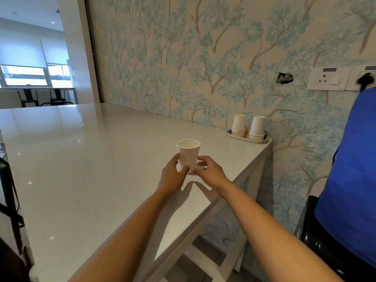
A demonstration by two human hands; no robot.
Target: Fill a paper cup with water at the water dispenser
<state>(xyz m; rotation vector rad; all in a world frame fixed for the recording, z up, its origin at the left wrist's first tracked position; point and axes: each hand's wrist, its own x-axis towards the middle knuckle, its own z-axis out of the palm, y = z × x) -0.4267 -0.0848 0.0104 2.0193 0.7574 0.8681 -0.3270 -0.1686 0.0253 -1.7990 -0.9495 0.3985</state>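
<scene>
A white paper cup (188, 152) stands upright on the pale counter (81, 159), near its right edge. Both of my hands hold it low down: my left hand (173, 176) wraps the cup's left side and my right hand (209, 171) pinches its right side near the base. The rim looks slightly dented. I cannot see inside the cup. A big blue bottle (352, 174), on a black base (325, 241), fills the right edge; it looks like the water dispenser, and no tap is visible.
Two upside-down stacks of paper cups (249, 127) sit in a small tray (246, 139) at the counter's far right corner against the tree-patterned wall. Wall sockets (329, 78) hang above the blue bottle. Black stools (28, 96) stand in the far room on the left.
</scene>
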